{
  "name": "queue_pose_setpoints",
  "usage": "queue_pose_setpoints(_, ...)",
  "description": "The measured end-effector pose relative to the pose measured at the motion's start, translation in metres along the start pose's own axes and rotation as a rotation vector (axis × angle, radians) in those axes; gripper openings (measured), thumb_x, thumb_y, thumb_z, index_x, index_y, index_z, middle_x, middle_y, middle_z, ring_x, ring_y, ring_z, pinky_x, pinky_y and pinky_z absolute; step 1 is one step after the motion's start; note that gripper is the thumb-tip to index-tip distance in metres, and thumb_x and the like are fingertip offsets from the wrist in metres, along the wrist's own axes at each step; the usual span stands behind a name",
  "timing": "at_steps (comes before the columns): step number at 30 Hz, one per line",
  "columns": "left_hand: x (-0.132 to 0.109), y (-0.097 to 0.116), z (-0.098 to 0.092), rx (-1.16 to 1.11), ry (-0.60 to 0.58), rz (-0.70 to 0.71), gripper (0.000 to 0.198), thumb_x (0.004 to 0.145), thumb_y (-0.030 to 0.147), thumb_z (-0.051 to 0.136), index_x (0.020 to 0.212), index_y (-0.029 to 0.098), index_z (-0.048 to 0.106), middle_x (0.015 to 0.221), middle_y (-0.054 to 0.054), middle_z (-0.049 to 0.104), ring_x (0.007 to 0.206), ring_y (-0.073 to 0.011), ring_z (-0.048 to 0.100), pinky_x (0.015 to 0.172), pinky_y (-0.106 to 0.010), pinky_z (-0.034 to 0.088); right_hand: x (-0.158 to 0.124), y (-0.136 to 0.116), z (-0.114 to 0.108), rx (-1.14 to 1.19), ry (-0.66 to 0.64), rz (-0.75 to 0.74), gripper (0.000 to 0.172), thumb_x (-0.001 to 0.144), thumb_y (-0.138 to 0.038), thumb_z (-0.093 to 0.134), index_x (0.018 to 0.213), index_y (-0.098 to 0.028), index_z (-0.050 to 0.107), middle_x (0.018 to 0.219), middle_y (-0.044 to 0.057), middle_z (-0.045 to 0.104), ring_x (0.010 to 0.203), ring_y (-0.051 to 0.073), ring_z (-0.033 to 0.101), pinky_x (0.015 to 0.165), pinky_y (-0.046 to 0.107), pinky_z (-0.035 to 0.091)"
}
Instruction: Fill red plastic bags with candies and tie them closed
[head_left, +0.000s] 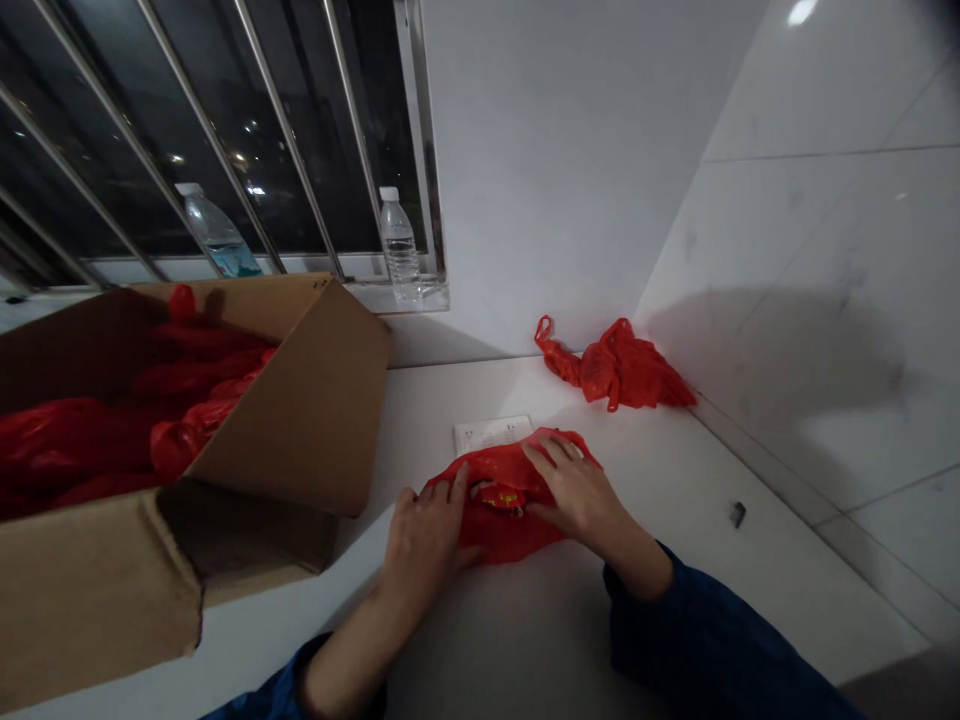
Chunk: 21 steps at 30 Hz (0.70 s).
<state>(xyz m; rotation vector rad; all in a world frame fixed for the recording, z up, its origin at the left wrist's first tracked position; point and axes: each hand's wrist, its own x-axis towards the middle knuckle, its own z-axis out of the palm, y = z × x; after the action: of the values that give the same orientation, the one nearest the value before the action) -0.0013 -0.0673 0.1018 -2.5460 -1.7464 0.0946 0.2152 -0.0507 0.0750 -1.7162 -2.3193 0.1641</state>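
Note:
A red plastic bag point(517, 535) lies on the white table in front of me, its mouth spread apart. Inside shows a small red packet with yellow markings point(501, 496), partly covered by the plastic. My left hand point(431, 525) grips the bag's left edge, thumb low and fingers bent over the plastic. On the other side my right hand point(577, 490) holds the right edge, fingers on top and thumb near the opening. A white printed card or paper point(491, 433) lies just behind the bag, partly hidden by it.
At left stands an open cardboard box point(300, 400) with several red bags point(67, 440) in it. More red plastic bags point(622, 370) lie against the back wall. Two bottles point(400, 245) stand by the barred window. A small dark object point(738, 514) lies at right.

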Motion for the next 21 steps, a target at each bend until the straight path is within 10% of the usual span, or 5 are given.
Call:
queue_pose_setpoints(6, 0.010, 0.013, 0.002, -0.174, 0.220, 0.138, 0.025, 0.095, 0.030, 0.055, 0.117, 0.021, 0.063, 0.111, -0.008, 0.065, 0.102, -0.0262, 0.063, 0.082, -0.038, 0.053, 0.012, -0.008, -0.005, 0.024, 0.027, -0.238, 0.019, 0.087, -0.010, 0.054, 0.098, -0.020, 0.067, 0.105, 0.006, 0.067, 0.104, 0.024, 0.057, 0.091, 0.038, 0.048)
queue_pose_setpoints(15, 0.021, -0.017, 0.043, -0.264, -0.082, 0.089, 0.102, 0.069, 0.033, 0.080, 0.153, 0.020, 0.025, 0.151, -0.013, 0.043, 0.135, -0.0320, 0.041, 0.110, -0.050, 0.036, 0.018, 0.020, 0.028, 0.036, -0.092, -0.018, 0.063, 0.083, -0.025, 0.057, 0.145, -0.017, 0.044, 0.148, 0.015, 0.044, 0.132, 0.033, 0.042, 0.103, 0.047, 0.042)
queue_pose_setpoints(21, 0.017, -0.028, 0.049, -0.389, 0.073, 0.135, 0.075, 0.083, 0.046, 0.069, 0.147, 0.023, 0.038, 0.143, -0.011, 0.052, 0.130, -0.0297, 0.048, 0.106, -0.050, 0.039, 0.020, 0.024, 0.024, 0.199, -0.101, -0.082, 0.075, 0.072, -0.019, 0.066, 0.144, -0.017, 0.044, 0.136, 0.014, 0.051, 0.126, 0.028, 0.048, 0.108, 0.039, 0.039)
